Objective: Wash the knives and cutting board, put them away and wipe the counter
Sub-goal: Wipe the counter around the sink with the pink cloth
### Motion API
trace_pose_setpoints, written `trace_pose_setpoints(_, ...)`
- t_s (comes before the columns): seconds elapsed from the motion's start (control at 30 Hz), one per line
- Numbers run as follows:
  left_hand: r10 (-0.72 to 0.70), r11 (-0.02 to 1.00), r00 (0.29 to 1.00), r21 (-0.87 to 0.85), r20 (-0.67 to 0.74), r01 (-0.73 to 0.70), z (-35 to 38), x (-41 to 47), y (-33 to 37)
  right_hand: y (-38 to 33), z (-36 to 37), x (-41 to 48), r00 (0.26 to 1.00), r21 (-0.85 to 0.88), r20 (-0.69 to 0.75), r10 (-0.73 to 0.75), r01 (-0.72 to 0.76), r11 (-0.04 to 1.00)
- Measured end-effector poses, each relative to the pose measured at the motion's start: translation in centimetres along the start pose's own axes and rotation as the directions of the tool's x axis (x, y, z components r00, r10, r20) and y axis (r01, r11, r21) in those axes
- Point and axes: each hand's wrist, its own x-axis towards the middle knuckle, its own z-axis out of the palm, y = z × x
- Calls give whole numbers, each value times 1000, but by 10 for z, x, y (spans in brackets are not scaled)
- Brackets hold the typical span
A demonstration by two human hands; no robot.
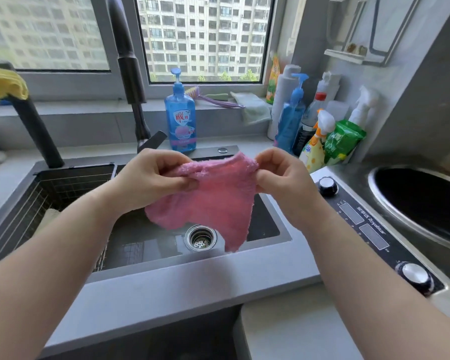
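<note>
A: Hands status?
B: Both occupied. Left hand (151,175) pinches the upper left edge of the pink cloth (213,203), thumb on top, fingers curled under. Right hand (283,175) pinches the upper right corner the same way.
A: Cloth position?
B: In the air, stretched between the two hands, over the sink (146,237). The lower part hangs loose. In this view its lowest corner sits just right of the drain (200,238). Can't tell if it touches the basin.
A: Sink contents?
B: A wire basket (63,188) sits in the left part. The basin floor looks wet and reflective. A black faucet (130,61) rises behind it.
A: Table?
B: The grey table (166,289) runs along the front of the sink and around it. A blue soap bottle (180,118) stands upright behind the sink, near the faucet base. A purple brush (213,98) and a pale green rag (253,107) lie on the window sill. A cluster of spray and pump bottles (309,118) fills the back right corner, with a green packet (343,139) leaning against them.
A: Right side?
B: An induction cooker (369,229) sits just beside the sink, with two knobs on its panel and a dark wok (421,198) on it. A yellow cloth (3,84) is draped at far left.
</note>
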Motion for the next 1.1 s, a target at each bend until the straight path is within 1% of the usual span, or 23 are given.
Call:
trace_pose_setpoints(0.07, -49, 999, 992, 15, 120, 48, 5, -15, -3, 13, 0, -14, 998, -31, 40, 56, -55, 998)
trace_pose_setpoints(0.1, -93, 995, 978, 64, 185, 83, 9, -24, -9, 24, 0, -24, 992, -79, 73, 101, -95, 992)
trace_pose_setpoints(0.17, -222, 961, 934, 224, 281, 161, 23, -43, -27, 53, 3, -49, 966, -159, 121, 227, -207, 965)
trace_pose_setpoints(0.23, -359, 914, 863, 323, 355, 248, 41, -63, -45, 79, 8, -77, 921, -173, 130, 368, -344, 923)
trace_pose_setpoints(0.3, -465, 880, 777, 323, 425, 349, 58, -81, -55, 97, 12, -96, 873, -154, 126, 470, -451, 879)
trace_pose_setpoints(0.33, -489, 870, 742, 311, 458, 382, 64, -88, -58, 102, 12, -102, 851, -135, 134, 508, -492, 860)
trace_pose_setpoints(0.4, -521, 854, 703, 307, 485, 421, 68, -95, -63, 105, 12, -105, 800, -84, 174, 574, -569, 818)
trace_pose_setpoints(0.47, -547, 836, 712, 334, 440, 435, 67, -95, -68, 105, 13, -99, 771, -86, 200, 604, -600, 795)
trace_pose_setpoints(0.5, -549, 830, 741, 357, 387, 429, 66, -91, -71, 106, 14, -93, 776, -120, 166, 608, -596, 794)
trace_pose_setpoints(0.6, -501, 820, 849, 409, 170, 401, 63, -73, -80, 110, 19, -68, 832, -216, -1, 555, -542, 812)
trace_pose_setpoints(0.63, -477, 812, 874, 429, 98, 395, 62, -66, -83, 113, 21, -58, 851, -255, -55, 523, -518, 816)
trace_pose_setpoints(0.7, -452, 781, 892, 469, -32, 413, 61, -52, -92, 122, 25, -39, 872, -339, -147, 466, -487, 805)
trace_pose_setpoints(0.73, -447, 758, 890, 492, -85, 428, 62, -46, -97, 128, 27, -31, 875, -398, -173, 453, -483, 780)
trace_pose_setpoints(0.77, -448, 732, 888, 525, -109, 434, 62, -43, -103, 132, 29, -24, 870, -494, -188, 456, -485, 722)
trace_pose_setpoints(0.8, -451, 704, 887, 571, -98, 421, 64, -41, -110, 138, 31, -20, 865, -625, -190, 464, -471, 622)
trace_pose_setpoints(0.83, -461, 676, 885, 620, -67, 398, 66, -42, -116, 144, 32, -17, 861, -742, -181, 476, -438, 508)
trace_pose_setpoints(0.87, -470, 649, 882, 662, -39, 375, 68, -45, -119, 147, 35, -16, 872, -813, -168, 460, -386, 436)
trace_pose_setpoints(0.9, -478, 634, 878, 684, -20, 361, 72, -50, -120, 148, 39, -16, 897, -855, -140, 419, -323, 406)
trace_pose_setpoints(0.97, -482, 642, 876, 678, -5, 357, 81, -60, -121, 151, 53, -17, 947, -878, -13, 321, -165, 450)
trace_pose_setpoints(1.0, -472, 646, 881, 674, -16, 358, 84, -66, -122, 153, 61, -19, 954, -872, 72, 292, -82, 483)
trace_pose_setpoints(1.03, -457, 650, 889, 672, -29, 356, 88, -71, -123, 156, 70, -20, 947, -864, 156, 282, -7, 504)
trace_pose_setpoints(1.07, -439, 656, 897, 668, -41, 351, 90, -75, -125, 159, 77, -22, 922, -864, 226, 313, 41, 502)
trace_pose_setpoints(1.1, -433, 652, 900, 670, -54, 354, 93, -80, -128, 164, 81, -25, 895, -874, 272, 353, 76, 479)
